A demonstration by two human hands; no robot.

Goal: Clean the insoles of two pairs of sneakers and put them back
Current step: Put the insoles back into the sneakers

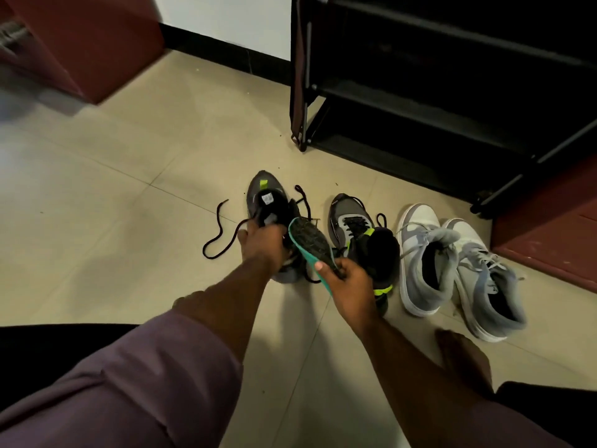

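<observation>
Left hand (261, 244) gripping dark sneaker (258, 202)'s tongue, right hand (350, 279) pinching teal-edged insole (310, 244) beside it.

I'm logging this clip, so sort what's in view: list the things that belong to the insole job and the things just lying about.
Belongs to the job:
- teal insole, pinched by the right hand
- dark sneaker, held by the left hand
- second dark sneaker, on the floor
- pair of grey-and-white sneakers, on the floor

Just lying about:
- black shoe rack
- red-brown cabinet
</observation>
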